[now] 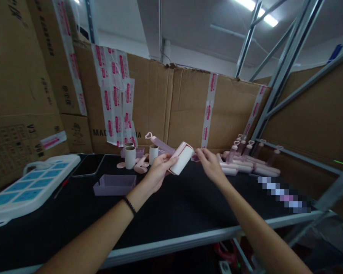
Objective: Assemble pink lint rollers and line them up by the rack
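Note:
My left hand [159, 169] is closed around a lint roller [182, 160] with a white roll and a pale pink casing, tilted above the black table. A translucent purple handle with a heart-shaped loop [162, 146] runs up and left behind my fingers; whether it joins this roller I cannot tell. Just right of the roller, my right hand [211, 163] has its fingers pinched on a small translucent pinkish-purple piece [195, 156], mostly hidden by the fingers. Several more lint rollers [240, 164] with heart-topped handles lie to the right.
White paper rolls [130, 158] stand behind my left hand beside pink plastic parts [141, 164]. A translucent purple tray [114, 185], a phone [88, 165] and a white power strip [31, 186] lie leftward. Cardboard walls [185, 102] enclose the back; a metal frame [286, 64] rises at right.

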### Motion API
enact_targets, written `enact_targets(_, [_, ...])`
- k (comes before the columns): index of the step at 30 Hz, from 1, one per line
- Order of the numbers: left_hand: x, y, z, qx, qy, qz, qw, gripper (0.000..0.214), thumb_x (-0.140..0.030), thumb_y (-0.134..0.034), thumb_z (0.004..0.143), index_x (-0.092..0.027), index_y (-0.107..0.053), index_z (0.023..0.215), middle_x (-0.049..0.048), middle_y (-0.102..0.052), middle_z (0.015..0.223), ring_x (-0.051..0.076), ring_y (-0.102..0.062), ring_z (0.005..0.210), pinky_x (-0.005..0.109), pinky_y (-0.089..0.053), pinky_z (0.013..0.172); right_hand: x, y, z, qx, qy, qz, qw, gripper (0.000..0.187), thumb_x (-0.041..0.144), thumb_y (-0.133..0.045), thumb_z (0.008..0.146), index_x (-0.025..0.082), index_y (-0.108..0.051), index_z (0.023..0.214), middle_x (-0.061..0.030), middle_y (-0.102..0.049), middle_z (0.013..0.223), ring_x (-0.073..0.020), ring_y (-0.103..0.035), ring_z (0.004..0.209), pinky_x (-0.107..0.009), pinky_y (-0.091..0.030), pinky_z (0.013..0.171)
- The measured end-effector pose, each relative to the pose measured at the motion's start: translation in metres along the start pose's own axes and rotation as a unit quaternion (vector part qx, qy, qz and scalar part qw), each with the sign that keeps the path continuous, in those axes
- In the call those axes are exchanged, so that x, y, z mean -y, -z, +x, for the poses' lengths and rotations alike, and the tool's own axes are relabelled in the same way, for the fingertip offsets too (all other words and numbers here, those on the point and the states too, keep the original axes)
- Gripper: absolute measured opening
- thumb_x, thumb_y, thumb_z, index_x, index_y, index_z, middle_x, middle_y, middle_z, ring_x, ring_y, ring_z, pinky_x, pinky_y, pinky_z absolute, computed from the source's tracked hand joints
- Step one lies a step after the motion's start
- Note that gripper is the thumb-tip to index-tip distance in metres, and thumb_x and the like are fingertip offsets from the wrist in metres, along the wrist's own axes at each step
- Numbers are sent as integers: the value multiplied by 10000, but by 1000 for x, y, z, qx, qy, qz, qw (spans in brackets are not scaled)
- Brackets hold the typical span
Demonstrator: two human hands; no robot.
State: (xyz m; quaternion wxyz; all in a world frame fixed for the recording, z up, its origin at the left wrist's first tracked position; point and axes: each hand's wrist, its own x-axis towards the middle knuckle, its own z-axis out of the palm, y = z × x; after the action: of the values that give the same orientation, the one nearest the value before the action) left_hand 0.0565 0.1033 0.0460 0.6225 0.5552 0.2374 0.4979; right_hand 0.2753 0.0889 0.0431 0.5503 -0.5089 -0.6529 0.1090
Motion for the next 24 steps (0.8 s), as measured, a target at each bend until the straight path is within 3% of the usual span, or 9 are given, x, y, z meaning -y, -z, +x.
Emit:
enact_targets(1, [0,1,1,-16,-7,-7,1000,443,-343,-806,774,-120,-672,1133,114,-728,1058,159,-681,838,248,-543,685,-9,13,15,-18,-3,-121,992,385,473,-467,1004,186,-714,1075,-104,-774,1046,-231,-730,977,-346,-563,858])
enact_targets(3, [-1,3,2,-45,-18,-18,999,424,-334,-809,765,-115,-671,1101,107,-724,1039,156,-675,830,251,-544,682,-29,36,46,46,-71,-378,922,332,373,-485,1001,187,-742,1096,-135,-762,1129,-239,-714,1081,-321,-528,899])
enact_targets(5, [-2,4,3,-67,-25,-27,997,414,-334,-820,748,-112,-671,1065,94,-721,1003,152,-667,805,256,-544,673,-47,52,74,100,-114,-434,888,227,260,-619,915,128,-782,1002,-201,-763,1080,-290,-720,1076,-328,-525,871])
enact_targets(9, [0,6,5,-84,-40,-51,994,440,-322,-863,687,-116,-675,1027,82,-725,971,162,-670,808,263,-541,681,-74,56,105,211,-185,-473,835,192,179,-813,754,97,-780,924,-189,-763,972,-292,-734,980,-329,-553,826])
enact_targets(13, [4,9,7,-89,-58,-71,992,423,-315,-885,662,-109,-688,974,88,-730,951,179,-681,842,279,-539,739,-90,47,115,289,-226,-490,790,309,324,-709,922,136,-673,1165,-108,-692,1162,-222,-687,1022,-397,-583,883])
enact_targets(15, [5,10,7,-95,-55,-76,991,422,-314,-892,652,-112,-692,964,88,-732,946,187,-685,841,293,-538,750,-96,45,118,307,-228,-493,781,329,365,-618,988,164,-617,1248,-89,-646,1244,-210,-663,1060,-429,-583,904])
enact_targets(17, [4,10,6,-104,-61,-82,989,425,-303,-899,636,-116,-692,956,81,-729,935,188,-684,835,297,-534,748,-101,45,120,319,-218,-489,782,326,349,-657,960,151,-640,1219,-102,-659,1222,-222,-666,1060,-424,-575,912])
enact_targets(22, [3,8,6,-120,-87,-90,985,427,-272,-906,615,-123,-673,941,63,-711,912,181,-676,841,285,-530,749,-109,46,119,347,-159,-428,820,457,191,-868,638,146,-743,1075,-101,-750,1041,-257,-701,998,-309,-553,873])
enact_targets(24, [2,8,6,-123,-84,-89,985,427,-273,-902,625,-123,-666,948,66,-709,915,180,-675,845,282,-530,749,-113,43,116,344,-137,-403,837,530,207,-874,602,160,-732,1110,-84,-757,1054,-245,-701,990,-281,-546,855])
